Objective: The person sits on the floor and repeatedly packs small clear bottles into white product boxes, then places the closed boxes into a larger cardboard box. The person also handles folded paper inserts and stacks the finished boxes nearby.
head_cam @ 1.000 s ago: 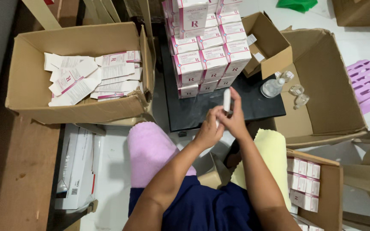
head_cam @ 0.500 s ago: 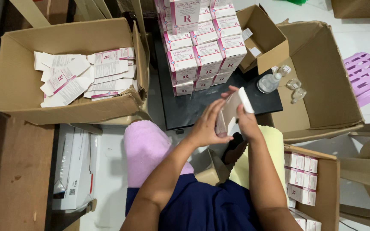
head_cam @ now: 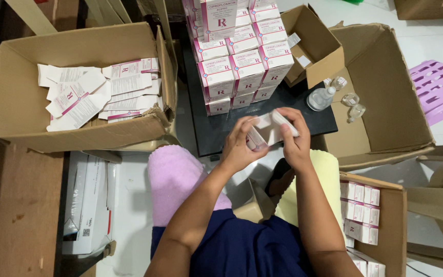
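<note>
A small white-and-pink carton is held in the air between both hands, just above the near edge of the dark tabletop and over the person's lap. The left hand is closed around the carton's lower end from the left, thumb and fingers pinching its sides so that the body stays squared up, while the right hand is closed on the upper end, fingertips curled over a white flap that stands open; two hands on opposite ends appear to keep the thin card from collapsing while the flap is worked. The carton sits tilted, its open end toward the right hand. Just beyond it on the tabletop rises a stack of finished cartons of the same kind, piled in neat rows within arm's reach. To the right, a few clear small bottles lie at the lip of a large cardboard box. To the left, another large cardboard box holds a loose heap of flat unfolded cartons, close enough to draw from. At lower right a smaller box holds more cartons standing in rows. A pink cloth and a yellow cloth cover the person's knees.
</note>
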